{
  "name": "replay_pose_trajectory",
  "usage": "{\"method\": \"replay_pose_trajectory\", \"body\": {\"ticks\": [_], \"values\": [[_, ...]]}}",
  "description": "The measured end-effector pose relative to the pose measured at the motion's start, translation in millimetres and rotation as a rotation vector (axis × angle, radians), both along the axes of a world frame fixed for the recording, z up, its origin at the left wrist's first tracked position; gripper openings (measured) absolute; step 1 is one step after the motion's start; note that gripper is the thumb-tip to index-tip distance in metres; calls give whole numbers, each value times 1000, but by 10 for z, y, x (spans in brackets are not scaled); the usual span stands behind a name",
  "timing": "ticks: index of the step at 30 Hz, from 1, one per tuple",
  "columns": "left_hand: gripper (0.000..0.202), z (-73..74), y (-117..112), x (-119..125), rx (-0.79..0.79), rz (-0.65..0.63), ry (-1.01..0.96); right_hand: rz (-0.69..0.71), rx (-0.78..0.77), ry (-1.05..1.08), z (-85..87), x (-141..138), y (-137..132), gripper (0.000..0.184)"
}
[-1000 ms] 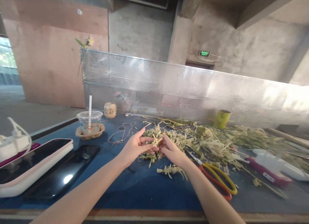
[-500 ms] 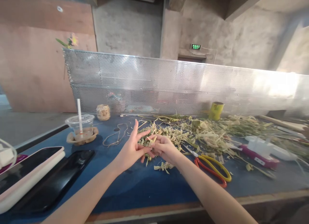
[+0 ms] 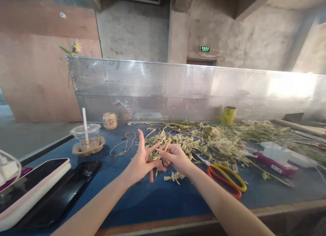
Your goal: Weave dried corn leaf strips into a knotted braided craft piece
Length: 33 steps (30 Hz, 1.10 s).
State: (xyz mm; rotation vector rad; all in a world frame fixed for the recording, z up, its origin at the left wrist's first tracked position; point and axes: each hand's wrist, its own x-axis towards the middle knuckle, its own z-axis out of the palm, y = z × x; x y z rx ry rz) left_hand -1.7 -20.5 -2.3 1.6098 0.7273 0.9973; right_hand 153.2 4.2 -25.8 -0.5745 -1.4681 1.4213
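Observation:
My right hand [image 3: 177, 158] is closed in a pinch on a pale dried plant strip [image 3: 167, 146], whose end sticks up above the fingers. Close beside it, my left hand [image 3: 141, 164] has its fingers spread, one pointing up and others reaching toward the right fingertips. Whether the left fingertips touch the strip, I cannot tell. Behind both hands lies a loose heap of curled, pale green plant shreds [image 3: 187, 141]. A small clump of shreds [image 3: 175, 177] rests on the blue table [image 3: 163, 198] just below the right hand.
Scissors [image 3: 228, 178] with red and yellow handles lie right of my right forearm. Farther right is a purple-and-white power strip [image 3: 276, 164]. A plastic cup [image 3: 88, 135] with straw, a twine loop [image 3: 124, 148] and phones [image 3: 61, 192] lie left. A perforated metal screen [image 3: 163, 83] borders the back.
My left fingers have spread and drawn slightly away from the right hand. The right hand keeps its pinch, and the strip now stands more upright. The view has shifted slightly.

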Motion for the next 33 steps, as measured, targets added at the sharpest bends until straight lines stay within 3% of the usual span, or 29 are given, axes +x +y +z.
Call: {"method": "replay_pose_trajectory", "body": {"ticks": [9, 16, 24, 28, 33], "values": [[99, 65, -6, -75, 255, 223, 144, 38, 23, -106, 26, 16, -16, 26], [100, 109, -24, -72, 118, 162, 41, 155, -8, -98, 19, 23, -42, 28], [99, 71, -26, -27, 218, 397, -61, 60, -22, -54, -22, -43, -21, 26], [98, 84, 15, -55, 171, 375, -110, 4, -7, -98, -17, -45, -26, 30], [94, 23, 82, -118, 144, 238, 111, -59, 17, -221, 39, -17, -39, 36]]}}
